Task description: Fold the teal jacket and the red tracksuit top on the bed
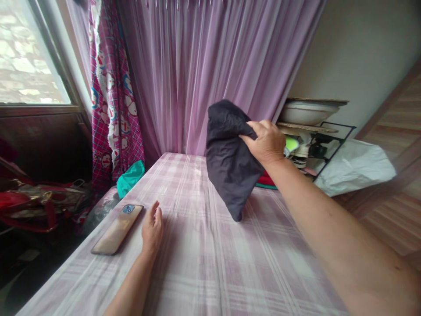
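Observation:
A dark, nearly black piece of cloth (230, 158) hangs in folds from my right hand (267, 141), pinched between thumb and fingers at its upper right edge. Its lower corner dangles just over the checked tablecloth (197, 272); whether it touches cannot be told. What kind of garment or cloth it is does not show. My left hand (153, 228) is held over the table on the left side, fingers stretched out and nothing in them. Just left of that hand lies a phone (117, 230), camera side up. Part of a red item (268, 179) shows behind the dark cloth.
Purple curtains (171, 79) hang behind the table. A teal cloth or bag (130, 179) rests by the left edge. At the right stand a rack (335, 149) with shoes, a basin (305, 113) on top, and a white sack (358, 166). Red bags (29, 206) sit at far left.

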Motion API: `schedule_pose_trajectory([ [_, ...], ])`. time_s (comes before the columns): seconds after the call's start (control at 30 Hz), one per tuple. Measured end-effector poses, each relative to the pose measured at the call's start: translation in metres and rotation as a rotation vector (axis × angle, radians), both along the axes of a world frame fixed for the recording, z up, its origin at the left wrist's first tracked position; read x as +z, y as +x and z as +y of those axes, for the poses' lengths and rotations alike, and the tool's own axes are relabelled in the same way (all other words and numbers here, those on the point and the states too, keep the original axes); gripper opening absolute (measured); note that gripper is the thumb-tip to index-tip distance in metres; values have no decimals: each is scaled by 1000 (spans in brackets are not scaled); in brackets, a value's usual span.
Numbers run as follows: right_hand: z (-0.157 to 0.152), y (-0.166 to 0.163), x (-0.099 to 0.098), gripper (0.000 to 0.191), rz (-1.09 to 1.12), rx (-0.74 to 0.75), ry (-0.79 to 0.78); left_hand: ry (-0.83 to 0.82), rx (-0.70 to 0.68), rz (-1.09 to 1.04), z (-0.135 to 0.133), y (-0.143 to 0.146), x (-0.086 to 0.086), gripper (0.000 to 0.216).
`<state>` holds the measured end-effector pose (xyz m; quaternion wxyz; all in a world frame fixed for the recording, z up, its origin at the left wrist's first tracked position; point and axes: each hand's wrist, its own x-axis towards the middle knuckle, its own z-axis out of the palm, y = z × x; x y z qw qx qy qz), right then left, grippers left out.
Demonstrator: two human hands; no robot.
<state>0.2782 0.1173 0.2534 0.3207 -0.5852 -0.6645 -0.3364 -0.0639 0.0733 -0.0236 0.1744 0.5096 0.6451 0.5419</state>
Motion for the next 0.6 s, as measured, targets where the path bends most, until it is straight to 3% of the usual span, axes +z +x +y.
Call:
schedule_pose_trajectory([
  [0.1,-16,-10,-2,46,-4,143,-136,10,80,-27,1,-13,6,47],
  [0.17,-34,-15,-17,39,-22,276,-458,5,108,-50,0,-19,9,48],
  [0.27,-59,-12,-48,26,-12,484,-1076,7,147,-85,0,-26,13,51],
  [0.33,-67,-2,-65,23,36,517,-1255,10,169,-97,-1,-27,15,52],
  [0.37,-68,5,-72,25,60,484,-1241,9,172,-102,-1,-27,15,53],
  [0.5,-51,20,-98,31,155,241,-937,-3,145,-111,1,-25,15,49],
  [0.6,-33,7,-123,42,234,205,-869,3,129,-108,3,-24,11,45],
])
